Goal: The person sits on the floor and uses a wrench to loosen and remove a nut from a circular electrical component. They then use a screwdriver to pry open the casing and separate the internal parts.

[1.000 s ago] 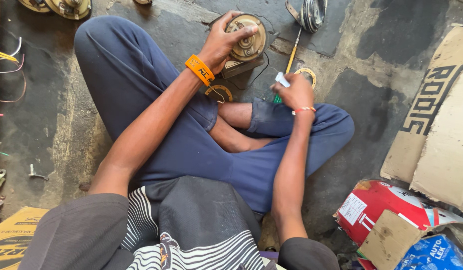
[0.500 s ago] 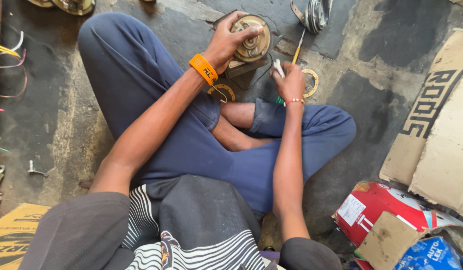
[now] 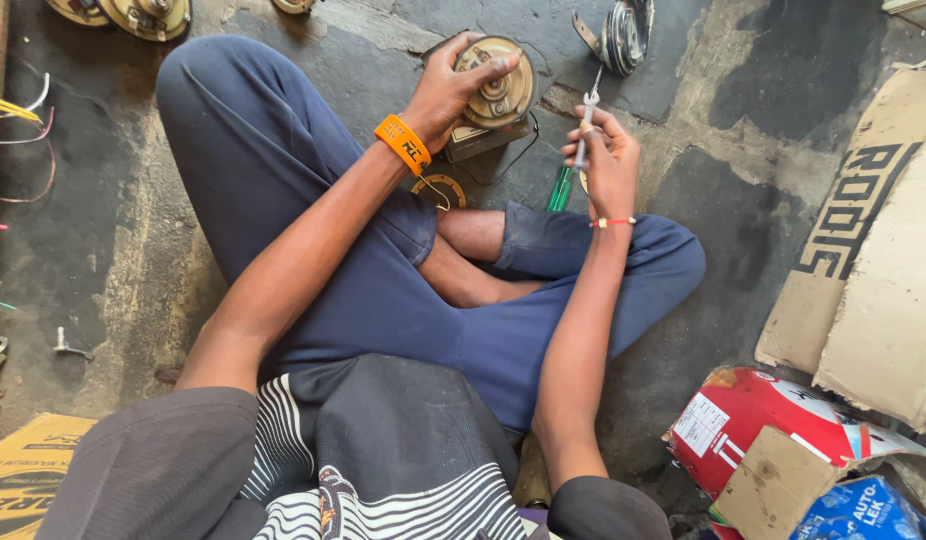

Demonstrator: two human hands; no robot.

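Head view: you sit cross-legged on a concrete floor point(image 3: 743, 190). Your left hand point(image 3: 445, 92), an orange wristband point(image 3: 403, 143) on its wrist, has its fingers wrapped around a round brass-coloured metal part point(image 3: 500, 86), holding it above your knee. Just beside it, your right hand point(image 3: 608, 160) pinches a small spanner point(image 3: 586, 122) upright. A green-handled screwdriver point(image 3: 558, 189) lies just below that hand. Cardboard point(image 3: 873, 270) sits well apart, beyond your right hand.

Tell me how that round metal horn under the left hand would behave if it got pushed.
The round metal horn is probably heavy for its size, being solid metal. Its disc shape might roll if tipped on edge. With the left hand gripping it, it likely stays put.
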